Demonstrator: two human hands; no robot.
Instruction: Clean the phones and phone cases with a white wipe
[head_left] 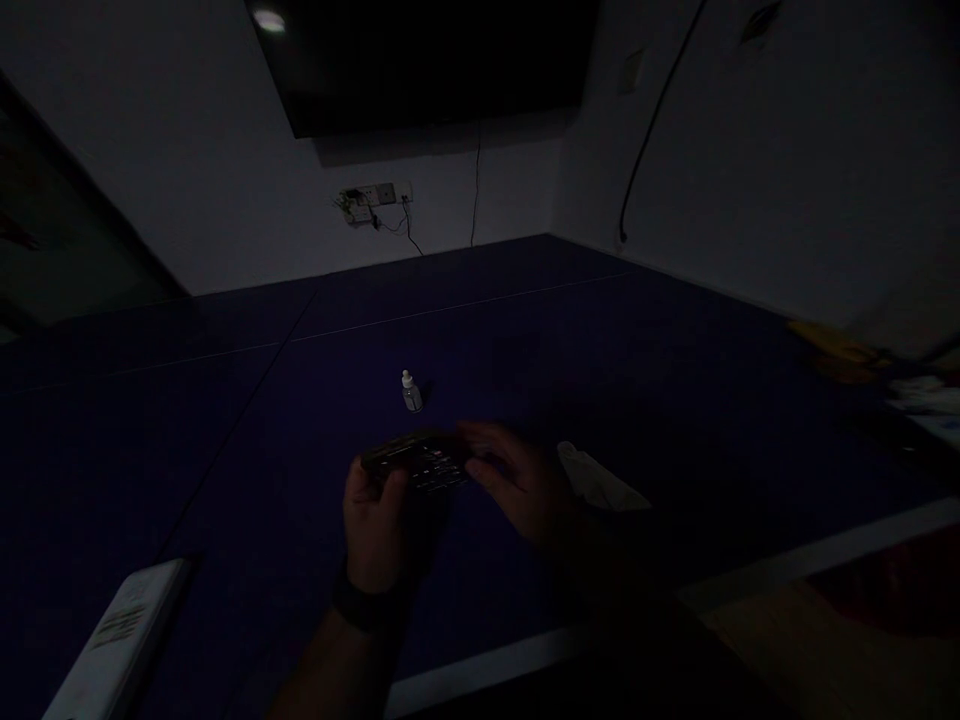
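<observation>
The scene is very dark. In my left hand (375, 525), closed with the thumb on top, is a dark flat object with small bright marks (427, 466), tilted above the table; its exact kind cannot be made out. My right hand (517, 485) is closed at the object's right end, thumb and fingers about its edge, partly lost in shadow. Just beyond the object, a small clear dropper bottle with a white cap (412, 396) stands upright. Right of my right hand lies a crumpled white cloth (600, 480).
A long white box (116, 640) lies on the blue table (255, 520) at the lower left. Yellow and white items (847, 352) sit at the far right. Wall sockets with cables (379, 200) are under a large dark screen (442, 60).
</observation>
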